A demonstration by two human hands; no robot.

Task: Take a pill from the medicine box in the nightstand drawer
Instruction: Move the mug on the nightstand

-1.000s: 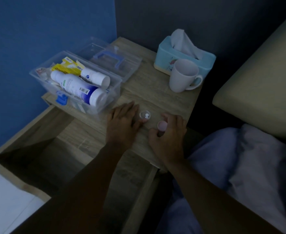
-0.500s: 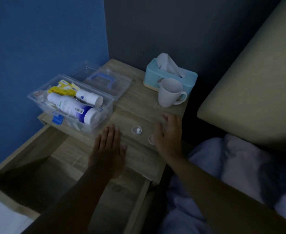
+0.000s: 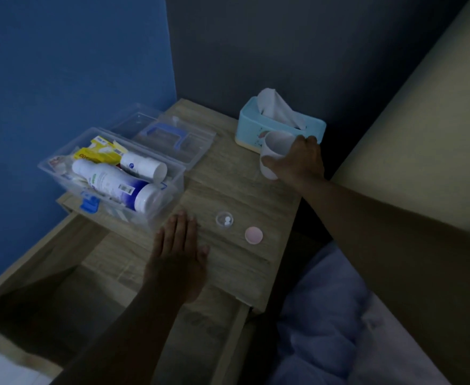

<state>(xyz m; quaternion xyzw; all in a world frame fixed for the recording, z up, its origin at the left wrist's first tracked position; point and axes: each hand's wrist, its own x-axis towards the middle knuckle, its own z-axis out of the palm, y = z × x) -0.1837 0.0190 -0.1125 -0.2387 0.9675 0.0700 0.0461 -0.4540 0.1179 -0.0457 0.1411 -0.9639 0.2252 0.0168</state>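
Note:
A clear medicine box (image 3: 61, 173) stands open on the left of the nightstand top (image 3: 236, 187), holding white bottles and a yellow packet; its lid (image 3: 178, 137) lies behind it. A small clear pill cup (image 3: 224, 218) with white pills sits near the front edge, a pink cap (image 3: 253, 235) to its right. My left hand (image 3: 179, 251) lies flat on the wood, fingers apart, just left of the cup. My right hand (image 3: 297, 159) is wrapped around a white mug (image 3: 272, 154) at the back right.
A light blue tissue box (image 3: 256, 129) stands behind the mug against the dark wall. The nightstand drawer (image 3: 47, 295) is pulled out below my left arm. A bed with a pale headboard (image 3: 422, 134) and bluish bedding (image 3: 339, 315) lies to the right.
My right hand left the pink cap on the nightstand and reached back to grip the mug. My left hand drew back from the pill cup and now rests flat.

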